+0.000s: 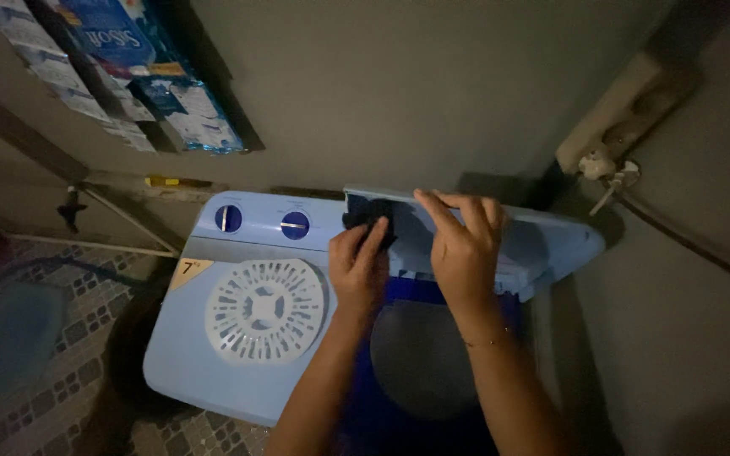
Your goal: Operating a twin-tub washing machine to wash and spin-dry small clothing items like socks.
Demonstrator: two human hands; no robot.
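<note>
Pinching a dark cloth [371, 218] against the raised lid [542, 245] of the blue washer [213, 355], left hand [358, 268] has fingers curled shut; right hand [464, 245] rests beside it, fingers loosely spread on the lid, gripping nothing.

Support: light blue twin-tub washing machine [213, 355], standing on a patterned tile floor [69, 355]. On its top: white slotted round cover [265, 311] left side, two blue dials [228, 218] on the rear panel. Right-side lid [542, 241] raised, tub under it dark blue. Small dark item [369, 213] against the lid, possibly cloth; too dim to tell.
</note>
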